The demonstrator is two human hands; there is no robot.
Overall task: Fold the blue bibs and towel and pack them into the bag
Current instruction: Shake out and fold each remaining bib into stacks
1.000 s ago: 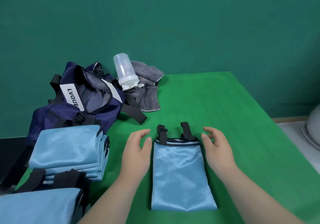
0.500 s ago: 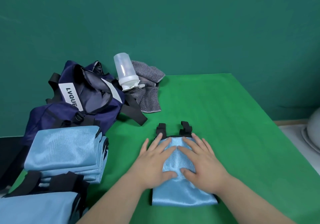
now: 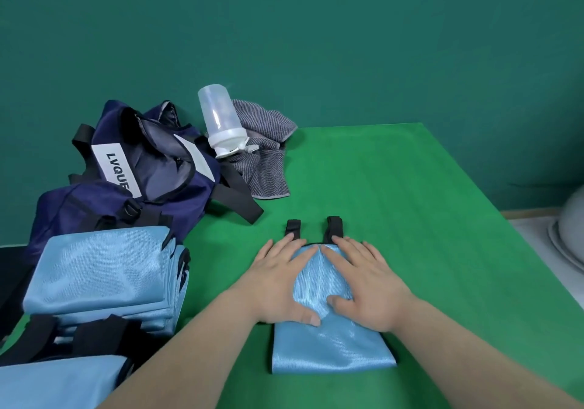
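1. Folded bib of shiny light-blue mesh with black trim (image 3: 331, 345): it lies as a narrow rectangle on the green table (image 3: 426, 219), directly before the person. Two black strap tabs (image 3: 334, 226) poke out at its far end. The hands cover its far half.
2. Left hand (image 3: 281, 285) and right hand (image 3: 366, 285): both lie flat, palms down, with fingers straight and spread. They press side by side on the bib, thumbs nearly meeting at its middle, and neither pinches anything. They are judged to be flattening the fold so the creases hold.
3. Stack of folded light-blue bibs (image 3: 101, 276): it sits at the table's left, just beside the bag, apparently staged for packing. The layers merge at the edges, so the count is unclear.
4. Further light-blue bib with black straps (image 3: 57, 383): it lies at the near left corner and is cut off by the frame.
5. Navy fabric bag with a white label (image 3: 151, 187): it sits far left with its mouth open towards the person. No bib shows inside, and the interior is mostly shadow. The label's lettering is partly hidden.
6. Crumpled grey striped towel (image 3: 265, 168): it lies behind the bag and is not yet folded.
7. Translucent plastic bottle with a white cap (image 3: 219, 117): it stands cap-down and tilted on the towel.
8. Pale rounded object (image 3: 568, 238): it is cut off at the right edge and cannot be identified.
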